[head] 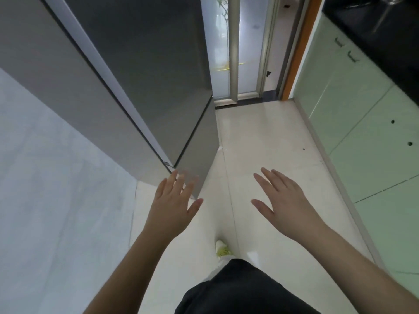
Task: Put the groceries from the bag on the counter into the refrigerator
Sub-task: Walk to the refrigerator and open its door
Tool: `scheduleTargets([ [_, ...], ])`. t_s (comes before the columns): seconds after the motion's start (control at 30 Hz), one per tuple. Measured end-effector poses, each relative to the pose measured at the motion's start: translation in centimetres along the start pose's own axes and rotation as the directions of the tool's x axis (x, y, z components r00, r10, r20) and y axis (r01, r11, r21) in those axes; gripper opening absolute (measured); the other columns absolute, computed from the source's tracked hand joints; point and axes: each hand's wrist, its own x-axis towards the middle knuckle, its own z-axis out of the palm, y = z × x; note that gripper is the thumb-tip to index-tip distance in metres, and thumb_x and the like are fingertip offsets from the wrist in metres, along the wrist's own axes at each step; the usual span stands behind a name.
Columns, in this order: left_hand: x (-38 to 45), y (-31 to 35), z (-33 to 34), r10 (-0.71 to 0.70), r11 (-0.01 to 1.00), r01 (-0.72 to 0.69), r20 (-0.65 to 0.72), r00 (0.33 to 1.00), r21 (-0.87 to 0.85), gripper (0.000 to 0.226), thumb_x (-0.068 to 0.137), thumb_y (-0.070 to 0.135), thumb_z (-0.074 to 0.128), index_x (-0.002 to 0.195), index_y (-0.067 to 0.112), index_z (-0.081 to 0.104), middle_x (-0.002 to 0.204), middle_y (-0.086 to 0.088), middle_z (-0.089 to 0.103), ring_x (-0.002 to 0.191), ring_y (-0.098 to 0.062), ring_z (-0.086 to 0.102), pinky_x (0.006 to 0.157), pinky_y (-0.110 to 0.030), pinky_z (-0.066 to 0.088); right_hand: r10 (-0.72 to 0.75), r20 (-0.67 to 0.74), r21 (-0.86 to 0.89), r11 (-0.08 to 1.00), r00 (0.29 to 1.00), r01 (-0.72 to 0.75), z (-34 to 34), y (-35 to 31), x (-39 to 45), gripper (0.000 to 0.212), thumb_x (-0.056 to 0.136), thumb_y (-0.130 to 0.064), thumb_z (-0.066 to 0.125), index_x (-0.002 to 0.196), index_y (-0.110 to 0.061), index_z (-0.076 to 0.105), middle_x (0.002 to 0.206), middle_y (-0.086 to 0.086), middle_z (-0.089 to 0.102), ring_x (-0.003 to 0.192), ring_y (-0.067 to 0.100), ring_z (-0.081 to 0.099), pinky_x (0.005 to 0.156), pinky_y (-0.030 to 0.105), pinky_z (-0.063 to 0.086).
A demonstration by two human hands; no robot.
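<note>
one tall grey metal refrigerator (140,71) stands at the left of the view with its doors closed, its lower front corner just beyond the fingertips of the bare left hand (173,203). two hands are raised, both empty with fingers spread apart: the left near that corner, the bare right hand (285,203) well apart from it over the glossy white tiled floor (260,137). along the right run pale green cabinet doors (362,123) with two dark handles under one black countertop (385,35), and one white and yellow shoe (223,248) shows below.
</note>
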Motion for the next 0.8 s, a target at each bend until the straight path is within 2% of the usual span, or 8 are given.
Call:
scheduleTargets([
  [0.1,2.8,-1.6,0.0,-0.032,0.999,0.031,-0.025,0.999,-0.031,0.068,0.096,0.062,0.013,0.153,0.027,0.024,0.162,-0.005,0.018,0.15,-0.026,0.009,0.116,-0.041,0.002,-0.045,0.034,-0.035,0.998,0.998,0.047,-0.7,-0.8,4.1,0.065,0.093,-0.057,0.025,0.143,-0.018,0.041,0.149,0.007,0.042,0.136,0.029,0.04,0.108,0.043,0.033],
  [0.23,6.1,-4.5,-1.1,-0.087,0.994,0.082,-0.069,0.994,-0.068,0.068,0.096,0.061,0.015,0.152,0.025,0.025,0.162,-0.005,0.02,0.15,-0.026,0.012,0.117,-0.041,0.005,-0.136,0.05,-0.055,0.989,0.989,0.139,-1.4,-2.3,10.3,0.067,0.093,-0.058,0.023,0.145,-0.019,0.039,0.151,0.006,0.039,0.138,0.029,0.037,0.11,0.042,0.031],
  [0.33,7.5,-7.2,-1.9,-0.133,0.989,0.127,-0.088,0.987,-0.072,0.068,0.096,0.061,0.016,0.151,0.025,0.029,0.161,-0.005,0.023,0.149,-0.026,0.014,0.117,-0.043,0.009,-0.197,0.044,-0.048,0.979,0.979,0.199,-1.8,-4.4,14.4,0.068,0.093,-0.058,0.021,0.148,-0.021,0.033,0.155,0.004,0.032,0.142,0.027,0.03,0.113,0.039,0.023],
  [0.5,8.4,-11.2,-3.0,-0.218,0.976,0.215,-0.087,0.972,-0.045,0.07,0.094,0.063,0.011,0.153,0.028,0.022,0.163,-0.002,0.015,0.15,-0.024,0.007,0.118,-0.041,0.004,-0.303,0.039,-0.029,0.952,0.952,0.304,-2.5,-7.1,19.5,0.07,0.092,-0.059,0.016,0.15,-0.022,0.027,0.156,0.003,0.029,0.143,0.024,0.025,0.113,0.032,0.014],
  [0.67,9.3,-12.3,-3.7,-0.328,0.943,0.319,-0.117,0.937,-0.092,0.071,0.093,0.064,0.01,0.153,0.028,0.024,0.162,-0.002,0.017,0.15,-0.024,0.009,0.117,-0.041,0.004,-0.432,0.046,-0.011,0.901,0.901,0.433,-3.6,-9.0,24.1,0.069,0.092,-0.059,0.015,0.15,-0.022,0.024,0.156,0.002,0.028,0.144,0.022,0.023,0.115,0.036,0.016],
  [0.8,10.6,-12.2,-4.5,-0.435,0.898,0.42,-0.134,0.89,-0.13,0.074,0.09,0.065,0.004,0.154,0.029,0.018,0.163,-0.001,0.013,0.15,-0.024,0.006,0.12,-0.043,0.007,-0.58,0.013,-0.041,0.814,0.815,0.58,-5.1,-11.1,28.6,0.063,0.096,-0.055,0.023,0.15,-0.023,0.023,0.157,0.001,0.026,0.145,0.022,0.022,0.116,0.039,0.016],
])
